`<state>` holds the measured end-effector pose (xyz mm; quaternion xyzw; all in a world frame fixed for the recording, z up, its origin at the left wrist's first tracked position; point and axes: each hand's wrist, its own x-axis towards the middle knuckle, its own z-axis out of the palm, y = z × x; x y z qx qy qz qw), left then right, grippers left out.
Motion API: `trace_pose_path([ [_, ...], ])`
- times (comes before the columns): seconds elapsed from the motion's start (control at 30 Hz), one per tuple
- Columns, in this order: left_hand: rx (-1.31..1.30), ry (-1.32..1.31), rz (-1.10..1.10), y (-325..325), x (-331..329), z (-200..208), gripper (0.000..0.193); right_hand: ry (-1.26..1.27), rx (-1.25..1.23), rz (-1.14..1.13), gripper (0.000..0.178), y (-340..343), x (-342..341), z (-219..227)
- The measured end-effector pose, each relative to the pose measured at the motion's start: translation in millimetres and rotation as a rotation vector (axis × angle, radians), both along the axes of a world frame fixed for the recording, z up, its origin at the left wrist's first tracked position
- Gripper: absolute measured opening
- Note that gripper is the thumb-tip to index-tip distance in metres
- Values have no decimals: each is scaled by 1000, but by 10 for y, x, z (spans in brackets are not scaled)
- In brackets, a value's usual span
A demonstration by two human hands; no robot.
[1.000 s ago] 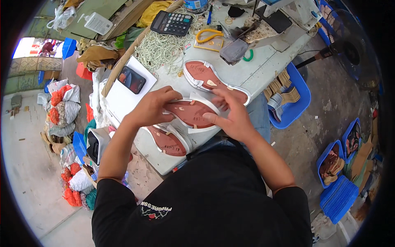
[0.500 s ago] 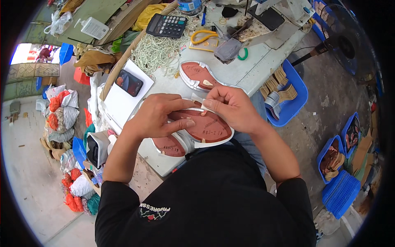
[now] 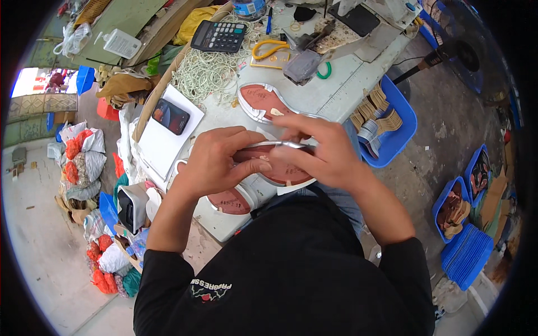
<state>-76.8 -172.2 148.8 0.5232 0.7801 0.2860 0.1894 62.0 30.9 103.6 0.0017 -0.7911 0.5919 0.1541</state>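
Note:
An upturned shoe upper [image 3: 286, 172] with a reddish-brown insole board and white edging is at the table's near edge, close to my body. My left hand [image 3: 219, 159] is closed on it, its thumb pressed on the board and its fingers over the far rim. At the rim's right part is my right hand [image 3: 325, 147], smeared by motion. Its thumb lies over the board and its forefinger beyond the white edge, which it seems to pinch. Partly under my left hand sits another such upper [image 3: 228, 201]; a third [image 3: 260, 98] rests farther back.
On the table [image 3: 336, 89] are a phone on white paper [image 3: 188, 126], a heap of pale elastic cords [image 3: 207, 75], a calculator [image 3: 218, 36] and yellow-handled snips [image 3: 270, 49]. A machine [image 3: 358, 28] stands at the back right. Blue baskets [image 3: 400, 140] and a fan [image 3: 468, 59] are on the right.
My right hand has moved slightly, its forefinger now stretched leftward past the rim. The white flap it pinched upright now appears folded along the edge. My left hand keeps its hold.

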Motion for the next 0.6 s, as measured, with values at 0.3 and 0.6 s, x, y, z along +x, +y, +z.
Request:
trace_pose_path([
  [0.3, 12, -1059, 159, -178, 7, -211, 40, -341, -786, 134, 24, 199, -48, -147],
  [0.6, 307, -1164, 468, -69, 227, -324, 41, -181, -660, 80, 24, -190, 186, -268],
])
